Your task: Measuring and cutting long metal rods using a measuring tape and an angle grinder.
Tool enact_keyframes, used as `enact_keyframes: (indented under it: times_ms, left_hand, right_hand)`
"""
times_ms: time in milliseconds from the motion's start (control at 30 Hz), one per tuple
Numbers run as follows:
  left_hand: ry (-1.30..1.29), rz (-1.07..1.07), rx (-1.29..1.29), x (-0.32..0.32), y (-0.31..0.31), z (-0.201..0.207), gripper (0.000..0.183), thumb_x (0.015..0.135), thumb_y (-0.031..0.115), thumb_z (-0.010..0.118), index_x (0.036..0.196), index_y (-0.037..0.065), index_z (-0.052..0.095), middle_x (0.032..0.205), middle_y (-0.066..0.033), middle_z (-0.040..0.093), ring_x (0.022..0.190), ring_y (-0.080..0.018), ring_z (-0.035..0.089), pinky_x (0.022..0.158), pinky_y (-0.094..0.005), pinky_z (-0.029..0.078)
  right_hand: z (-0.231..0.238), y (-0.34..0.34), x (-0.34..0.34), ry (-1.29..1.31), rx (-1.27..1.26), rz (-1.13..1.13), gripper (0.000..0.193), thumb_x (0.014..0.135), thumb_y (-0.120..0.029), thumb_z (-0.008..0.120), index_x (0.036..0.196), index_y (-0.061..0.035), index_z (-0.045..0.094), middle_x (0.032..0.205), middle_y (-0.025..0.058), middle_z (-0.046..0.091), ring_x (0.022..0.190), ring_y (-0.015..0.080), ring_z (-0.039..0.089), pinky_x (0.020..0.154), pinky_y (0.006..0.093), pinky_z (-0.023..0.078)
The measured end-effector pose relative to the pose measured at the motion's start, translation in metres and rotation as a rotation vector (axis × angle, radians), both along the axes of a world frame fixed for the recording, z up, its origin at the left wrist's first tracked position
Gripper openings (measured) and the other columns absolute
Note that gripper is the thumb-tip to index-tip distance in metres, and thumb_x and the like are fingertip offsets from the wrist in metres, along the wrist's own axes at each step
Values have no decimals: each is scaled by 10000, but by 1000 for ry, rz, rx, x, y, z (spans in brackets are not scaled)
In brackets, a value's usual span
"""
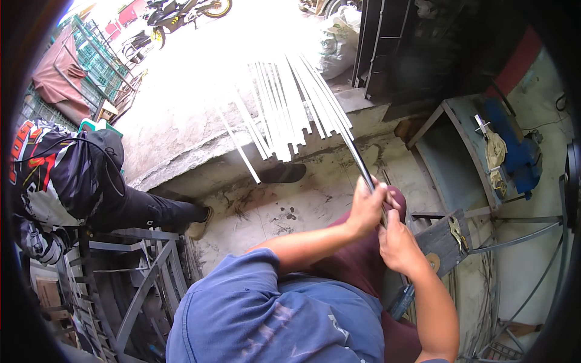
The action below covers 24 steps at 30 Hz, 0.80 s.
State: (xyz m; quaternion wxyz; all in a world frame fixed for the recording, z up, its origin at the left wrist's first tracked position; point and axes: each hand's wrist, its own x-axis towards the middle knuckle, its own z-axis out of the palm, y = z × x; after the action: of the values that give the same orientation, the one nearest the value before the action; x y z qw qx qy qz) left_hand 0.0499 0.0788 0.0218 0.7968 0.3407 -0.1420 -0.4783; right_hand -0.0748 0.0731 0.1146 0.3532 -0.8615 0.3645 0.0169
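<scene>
Rod point(362, 164) in left hand point(368, 207) and right hand point(399, 245), bars point(281, 121) beyond

Pale, slender metal bars point(279, 115) lie loosely fanned across the raised concrete ledge point(181, 158), near ends jutting past its edge.

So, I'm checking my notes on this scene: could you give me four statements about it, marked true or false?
1. The left hand and right hand both grip one bar. True.
2. The right hand is farther from the body than the left hand. False: the left hand is farther out.
3. Several other bars lie ahead of the hands. True.
4. The sack at the top is bright red. False: the sack is whitish.
</scene>
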Motion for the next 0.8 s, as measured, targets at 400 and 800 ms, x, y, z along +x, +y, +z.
enact_keyframes:
  times_ms: [400, 800]
  left_hand:
    - [-1182, 281, 1027, 346, 18, -116, 121, 874, 42, 583, 863, -49, 660, 706, -150, 668, 642, -255, 692, 565, -379, 566]
    - [-1156, 382, 1877, 417, 36, -142, 802, 826, 308, 698, 1459, -37, 346, 1526, -221, 300, 1466, -389, 279, 1122, -559, 390]
  right_hand:
    - [4, 12, -171, 154, 316, -344, 220, 975, -121, 628, 1132, 18, 560, 905, 151, 678, 842, 240, 677, 748, 367, 534]
    - [-49, 33, -408, 237, 358, -1068, 145, 1011, -156, 610, 1092, -58, 539, 821, 62, 655, 683, 150, 649, 577, 288, 502]
